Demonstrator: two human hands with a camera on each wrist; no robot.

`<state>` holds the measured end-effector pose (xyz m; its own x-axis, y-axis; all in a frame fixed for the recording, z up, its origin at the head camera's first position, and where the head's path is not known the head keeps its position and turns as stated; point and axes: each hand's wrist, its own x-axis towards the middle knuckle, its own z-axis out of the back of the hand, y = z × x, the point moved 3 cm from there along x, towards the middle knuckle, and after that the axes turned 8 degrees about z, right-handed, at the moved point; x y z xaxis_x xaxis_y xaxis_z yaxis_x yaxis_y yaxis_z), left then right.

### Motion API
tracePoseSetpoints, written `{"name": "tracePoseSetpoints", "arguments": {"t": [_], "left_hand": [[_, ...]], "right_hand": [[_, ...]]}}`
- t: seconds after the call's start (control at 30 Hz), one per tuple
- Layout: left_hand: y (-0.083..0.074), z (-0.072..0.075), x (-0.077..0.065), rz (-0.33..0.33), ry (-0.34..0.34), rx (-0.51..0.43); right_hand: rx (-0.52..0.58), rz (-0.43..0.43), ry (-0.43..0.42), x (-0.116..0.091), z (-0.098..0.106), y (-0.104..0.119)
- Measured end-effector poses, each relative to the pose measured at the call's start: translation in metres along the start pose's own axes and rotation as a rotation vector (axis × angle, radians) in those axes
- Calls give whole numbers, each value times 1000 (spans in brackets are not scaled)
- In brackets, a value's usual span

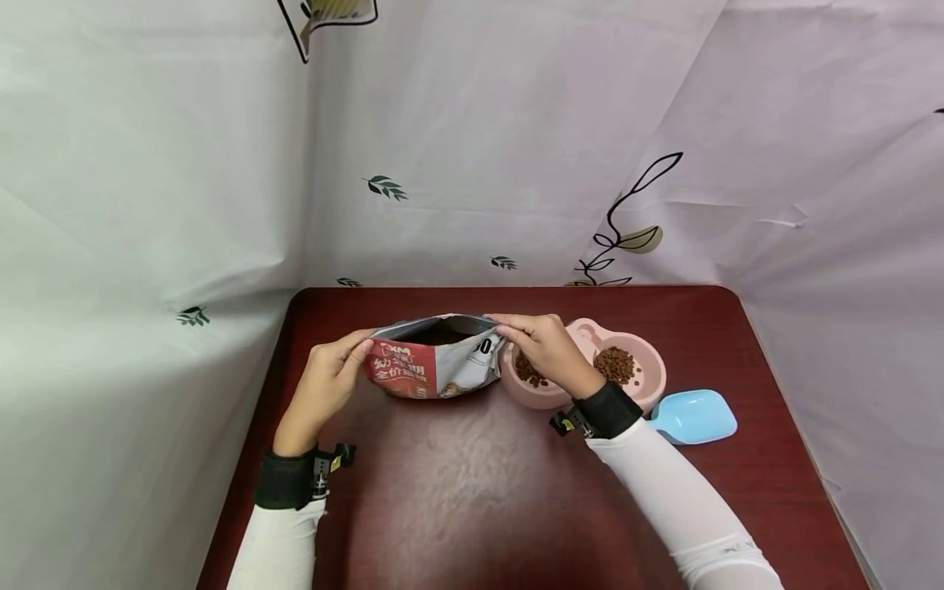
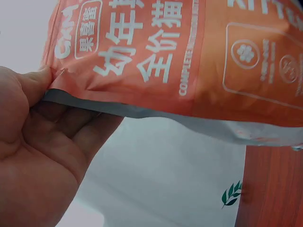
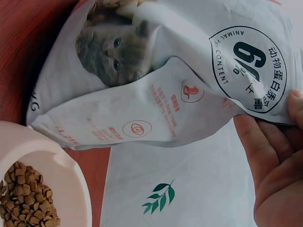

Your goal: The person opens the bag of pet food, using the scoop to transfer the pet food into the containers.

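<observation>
A red and white cat food bag (image 1: pixel 420 370) stands on the table with its mouth gaping at the top. My left hand (image 1: pixel 329 379) pinches the bag's upper left corner between thumb and fingers; in the left wrist view the thumb lies on the printed front and the fingers behind. At the upper right corner, my right hand (image 1: pixel 549 348) grips the bag's edge the same way. Dark contents show faintly inside the mouth. Beside the bag, partly under the right forearm, sits a pink double bowl (image 1: pixel 652 360) with brown kibble (image 3: pixel 28 198) in both compartments.
A light blue scoop (image 1: pixel 696 416) lies to the right of the bowl, its handle partly hidden by the right wrist. The dark red table (image 1: pixel 472 508) meets a pale patterned cloth (image 1: pixel 442 164) at its back and sides.
</observation>
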<state>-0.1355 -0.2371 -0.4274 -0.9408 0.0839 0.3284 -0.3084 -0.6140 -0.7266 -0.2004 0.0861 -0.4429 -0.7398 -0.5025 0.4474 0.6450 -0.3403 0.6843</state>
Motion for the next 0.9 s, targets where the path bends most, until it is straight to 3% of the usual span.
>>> {"name": "tracePoseSetpoints", "arguments": {"t": [0.2, 0.5, 0.63, 0.7, 0.9], "left_hand": [[6, 5, 7, 26, -56, -6], [11, 0, 11, 100, -89, -187], [3, 1, 13, 119, -76, -234], [-5, 5, 14, 108, -62, -179], [-24, 14, 22, 0, 2, 132]], "right_hand": [[38, 13, -3, 3, -1, 0], [15, -14, -3, 3, 1, -3], [7, -38, -15, 3, 0, -3], [3, -44, -24, 3, -1, -2], [5, -50, -48, 2, -2, 0]]}}
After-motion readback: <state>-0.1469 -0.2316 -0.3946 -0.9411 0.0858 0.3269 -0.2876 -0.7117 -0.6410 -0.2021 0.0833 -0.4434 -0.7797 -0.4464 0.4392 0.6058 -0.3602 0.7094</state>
